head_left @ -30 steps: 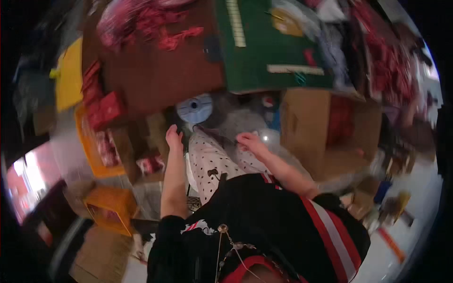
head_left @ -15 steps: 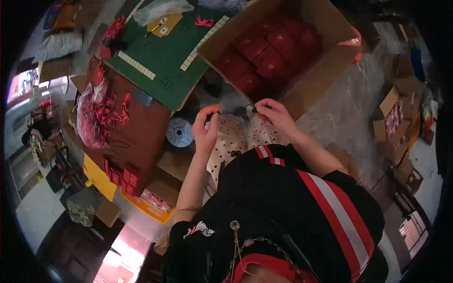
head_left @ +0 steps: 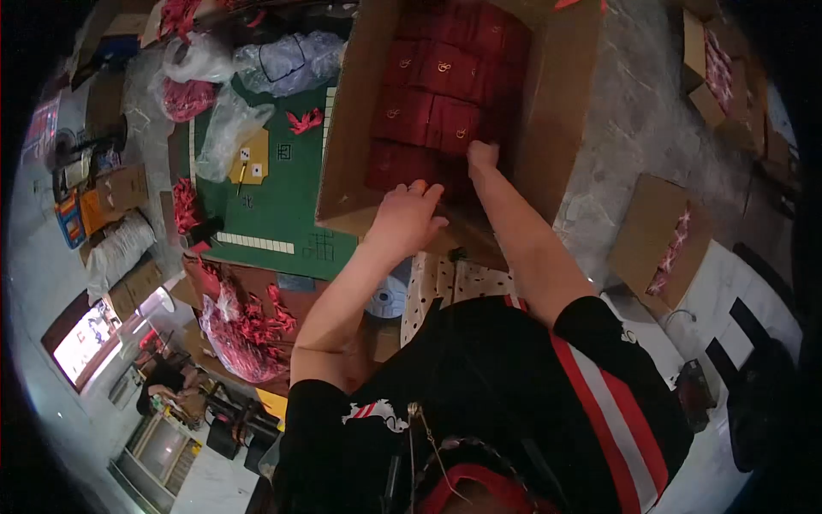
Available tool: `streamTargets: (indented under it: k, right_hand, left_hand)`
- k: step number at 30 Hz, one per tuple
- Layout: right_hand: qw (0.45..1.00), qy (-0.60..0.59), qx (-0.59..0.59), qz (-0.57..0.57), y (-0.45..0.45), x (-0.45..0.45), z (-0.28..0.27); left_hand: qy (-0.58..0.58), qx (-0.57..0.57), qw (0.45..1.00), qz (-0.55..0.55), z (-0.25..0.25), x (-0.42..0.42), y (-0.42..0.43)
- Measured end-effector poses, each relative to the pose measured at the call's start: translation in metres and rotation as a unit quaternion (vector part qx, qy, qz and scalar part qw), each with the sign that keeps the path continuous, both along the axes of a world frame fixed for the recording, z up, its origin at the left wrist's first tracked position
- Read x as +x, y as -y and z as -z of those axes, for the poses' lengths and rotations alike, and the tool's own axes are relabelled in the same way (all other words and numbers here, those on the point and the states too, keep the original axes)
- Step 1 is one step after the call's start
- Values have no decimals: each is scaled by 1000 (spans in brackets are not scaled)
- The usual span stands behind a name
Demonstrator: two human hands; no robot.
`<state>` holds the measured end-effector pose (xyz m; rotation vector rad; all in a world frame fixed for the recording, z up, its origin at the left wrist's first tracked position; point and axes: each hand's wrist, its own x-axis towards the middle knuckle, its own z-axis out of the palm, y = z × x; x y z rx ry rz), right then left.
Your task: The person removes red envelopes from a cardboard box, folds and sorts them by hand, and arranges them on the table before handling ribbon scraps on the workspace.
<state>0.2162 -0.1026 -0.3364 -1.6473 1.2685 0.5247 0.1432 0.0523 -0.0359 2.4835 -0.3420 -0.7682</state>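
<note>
A large cardboard carton (head_left: 552, 128) stands in front of me with several dark red boxes (head_left: 428, 116) in rows inside, some bearing a gold emblem. My left hand (head_left: 407, 216) is over the carton's near left part, by the nearest red boxes. Its fingers are spread and nothing shows in them. My right hand (head_left: 483, 159) reaches down into the carton beside the red boxes on the right. Its fingers point down out of sight, so whether they grip a box is hidden.
Left of the carton, a green mahjong-printed tabletop (head_left: 282, 193) carries white tiles (head_left: 255, 243), a yellow card (head_left: 248, 163) and clear plastic bags (head_left: 291, 62). A bag of red tassels (head_left: 248, 343) lies on the brown surface below. An open carton (head_left: 659, 240) stands at right.
Both hands have moved from above my lap forward to the carton. My left hand has opened from a near pinch, and the right now reaches inside. The view has shifted too.
</note>
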Motion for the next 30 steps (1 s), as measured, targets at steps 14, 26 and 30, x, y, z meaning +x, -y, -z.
streamTargets:
  k: [14,26,30]
  right_hand:
    - [986,-92,91,107,26,-4,21]
    - [999,-6,-39,-14,21,5,-17]
    - [998,-24,33,-48,35,17,-26]
  left_hand:
    - [18,179,941,285,257,117,63]
    - [-15,160,965,208,270,103,29]
    - [68,76,994,36,277,99,37]
